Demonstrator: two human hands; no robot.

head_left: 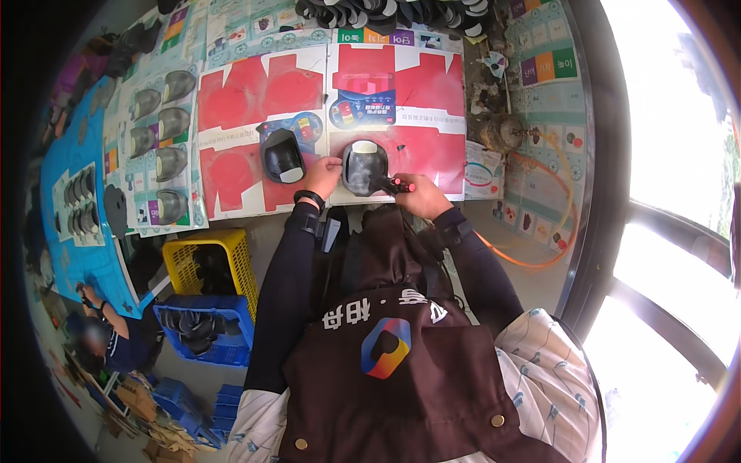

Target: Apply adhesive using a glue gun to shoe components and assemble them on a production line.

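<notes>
A black, dusty, cup-shaped moulded piece (pixel 366 171) with a pale patch at its far end lies on the bench in front of me. My left hand (pixel 323 176) is at its left rim, fingers pinched together against the edge. At the near right corner, my right hand (pixel 423 201) grips a small dark tool (pixel 392 184) with red ends, its tip at the piece; the hand partly hides it. Left of my left hand rests another black cup-shaped piece (pixel 282 157), hollow side up, with a pale patch at its near end.
Red-and-white cardboard sheets (pixel 231 89) cover the bench. Several similar pieces (pixel 171 163) stand in rows at left, and more are piled at the far edge (pixel 394 14). Yellow (pixel 251 266) and blue (pixel 245 339) crates sit below. An orange hose (pixel 570 231) hangs at right; a co-worker (pixel 116 332) is at left.
</notes>
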